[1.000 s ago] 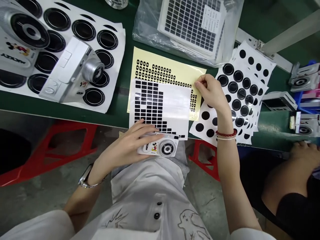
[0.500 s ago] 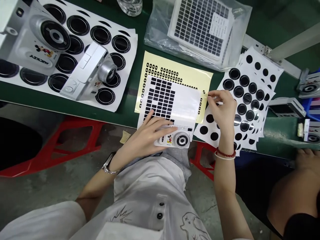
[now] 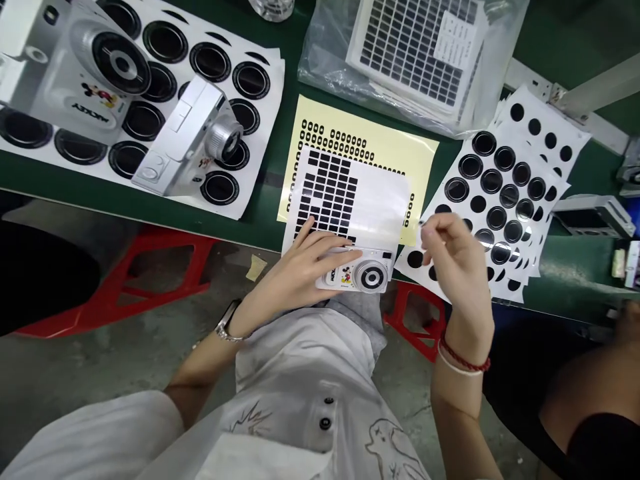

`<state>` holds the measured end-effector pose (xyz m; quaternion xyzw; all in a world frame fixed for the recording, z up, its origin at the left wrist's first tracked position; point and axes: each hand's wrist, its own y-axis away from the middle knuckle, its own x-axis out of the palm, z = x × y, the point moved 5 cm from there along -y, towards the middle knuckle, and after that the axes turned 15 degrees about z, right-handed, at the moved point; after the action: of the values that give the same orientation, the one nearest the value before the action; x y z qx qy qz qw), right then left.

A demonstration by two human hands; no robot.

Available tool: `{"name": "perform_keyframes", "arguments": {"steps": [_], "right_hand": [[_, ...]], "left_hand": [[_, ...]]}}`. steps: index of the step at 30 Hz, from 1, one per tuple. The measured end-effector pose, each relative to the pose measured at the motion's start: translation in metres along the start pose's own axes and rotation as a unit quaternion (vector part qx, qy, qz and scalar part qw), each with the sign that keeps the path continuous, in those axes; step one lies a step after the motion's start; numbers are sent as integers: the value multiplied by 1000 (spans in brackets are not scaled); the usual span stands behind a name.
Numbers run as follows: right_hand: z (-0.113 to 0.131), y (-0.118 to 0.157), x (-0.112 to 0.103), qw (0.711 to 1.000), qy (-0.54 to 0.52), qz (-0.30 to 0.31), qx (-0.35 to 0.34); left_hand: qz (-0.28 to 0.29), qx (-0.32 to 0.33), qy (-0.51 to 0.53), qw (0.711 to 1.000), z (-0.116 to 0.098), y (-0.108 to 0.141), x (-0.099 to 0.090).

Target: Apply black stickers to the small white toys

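At the far left of the desk [image 3: 260,230], a white sheet of black rings [image 3: 265,87] lies under two larger silver cameras [image 3: 185,143]. Toward the middle, the left hand [image 3: 295,280] lies open with its fingers spread, gripping a small white camera [image 3: 357,273] from above. The camera sits at the near edge of the desk, with its round black-and-silver face turned up, and overlaps the lower end of a white sheet of black rectangles [image 3: 385,200]. That sheet lies on a yellow sheet of tiny black rings [image 3: 405,157]. A flat, spread hand like this should keep the camera from sliding on the slick paper. To the right, the right hand [image 3: 457,267] is raised, its thumb and fingertips pinched close together beside a stack of black-dot sheets [image 3: 530,133]. Whether that pinch holds a tiny piece cannot be told. Beyond the sheets lies a plastic bag [image 3: 325,73].
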<state>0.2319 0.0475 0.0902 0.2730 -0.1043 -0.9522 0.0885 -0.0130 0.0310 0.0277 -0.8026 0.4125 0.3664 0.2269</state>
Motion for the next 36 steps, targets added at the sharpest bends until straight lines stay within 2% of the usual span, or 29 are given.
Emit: {"name": "perform_keyframes", "arguments": {"steps": [2, 5, 12, 22, 27, 32, 36], "right_hand": [[6, 12, 17, 996, 0, 83, 31], [10, 15, 32, 987, 52, 134, 66], [16, -3, 40, 968, 153, 170, 102], [25, -10, 44, 953, 229, 159, 121], [34, -18, 46, 930, 270, 200, 147], [42, -28, 44, 888, 348, 246, 172], [35, -39, 38, 870, 323, 305, 212]], "left_hand": [[-3, -6, -7, 1000, 0, 0, 2], [-6, -13, -17, 1000, -1, -1, 3], [-20, -14, -16, 1000, -3, -3, 3], [-17, -20, -12, 1000, -5, -2, 0], [-24, -13, -15, 1000, -5, -3, -1], [-24, -11, -12, 1000, -5, -3, 0], [-25, -12, -4, 1000, -5, -4, 0]]}}
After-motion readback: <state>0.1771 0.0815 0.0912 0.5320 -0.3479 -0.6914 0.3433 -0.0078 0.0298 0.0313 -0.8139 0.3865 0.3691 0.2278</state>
